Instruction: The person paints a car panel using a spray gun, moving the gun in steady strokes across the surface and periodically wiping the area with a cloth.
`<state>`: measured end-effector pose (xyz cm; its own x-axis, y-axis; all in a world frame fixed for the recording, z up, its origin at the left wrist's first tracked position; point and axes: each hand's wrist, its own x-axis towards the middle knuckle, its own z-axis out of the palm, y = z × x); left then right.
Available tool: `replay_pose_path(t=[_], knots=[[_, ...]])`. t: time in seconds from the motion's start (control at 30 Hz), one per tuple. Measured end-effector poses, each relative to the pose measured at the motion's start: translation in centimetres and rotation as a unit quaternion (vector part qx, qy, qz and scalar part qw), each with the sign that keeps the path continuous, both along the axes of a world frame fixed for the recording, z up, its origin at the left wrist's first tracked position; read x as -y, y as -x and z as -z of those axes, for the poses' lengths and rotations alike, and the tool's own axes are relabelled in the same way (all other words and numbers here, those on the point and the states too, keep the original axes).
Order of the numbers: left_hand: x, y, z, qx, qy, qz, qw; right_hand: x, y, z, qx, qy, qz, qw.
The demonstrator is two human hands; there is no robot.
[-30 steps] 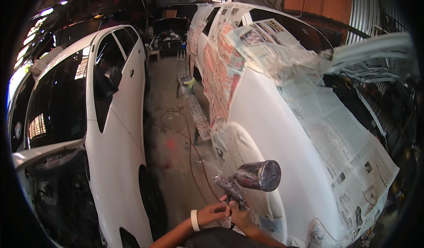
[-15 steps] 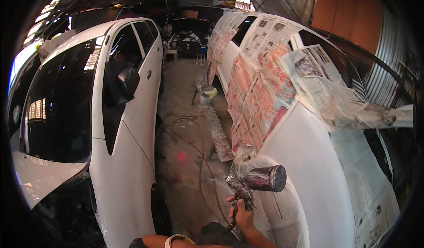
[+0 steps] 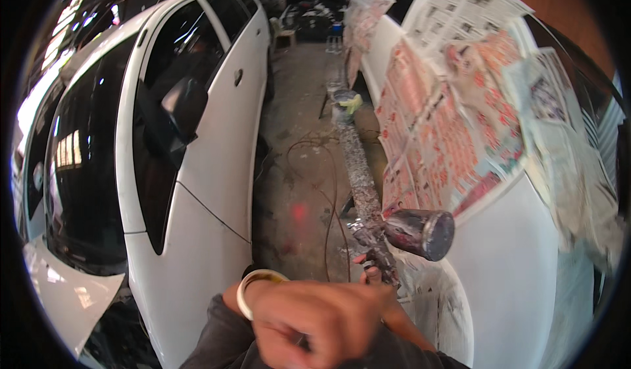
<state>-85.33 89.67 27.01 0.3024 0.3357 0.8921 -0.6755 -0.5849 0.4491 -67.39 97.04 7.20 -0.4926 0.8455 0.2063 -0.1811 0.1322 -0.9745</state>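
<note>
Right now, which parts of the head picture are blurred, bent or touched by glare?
In the head view, the left grip looks blurred; in the head view, the left-side white car bends toward the rim; also in the head view, its dark windshield carries bright reflections.

Shot from the head, angled down along the floor point(image 3: 279, 185) toward 12 o'clock, close above left hand point(image 3: 312, 320) at 6.

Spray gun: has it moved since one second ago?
Yes. In view, the spray gun has shifted up toward the spattered bench, now overlapping its near end, which was clear before.
</note>
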Motion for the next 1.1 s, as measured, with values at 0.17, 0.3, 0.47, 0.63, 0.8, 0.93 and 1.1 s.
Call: replay_pose_path(t=[0.17,0.3,0.47,0.63,0.8,0.93,1.1], knots=[[-7.8,-2.8,-1.0,0.061,0.013,0.080,0.995,-5.5,-1.7,0.5,-0.013,0.008,0.044,0.999],[-14.6,-5.8,-0.3,0.170,-0.025,0.201,0.965,-7.0,-2.5,-0.4,0.014,0.041,0.076,0.996],[-18.4,-9.2,1.2,0.133,0.008,0.352,0.927,-7.0,-5.0,-4.2,0.117,0.059,0.209,0.969],[-22.5,-10.4,2.2,0.079,0.041,0.581,0.809,-4.9,-6.1,-6.4,0.052,0.052,0.387,0.919],[-26.3,-9.7,2.6,0.050,0.071,0.723,0.685,-4.6,-4.7,-14.9,-0.004,-0.015,0.613,0.790],[-28.5,-6.3,2.9,-0.055,0.166,0.785,0.594,-6.1,-4.6,-24.0,0.187,-0.011,0.762,0.620],[-30.5,-9.1,7.9,-0.218,0.068,0.678,0.699,-7.9,-6.9,-31.9,0.297,0.083,0.755,0.579]])
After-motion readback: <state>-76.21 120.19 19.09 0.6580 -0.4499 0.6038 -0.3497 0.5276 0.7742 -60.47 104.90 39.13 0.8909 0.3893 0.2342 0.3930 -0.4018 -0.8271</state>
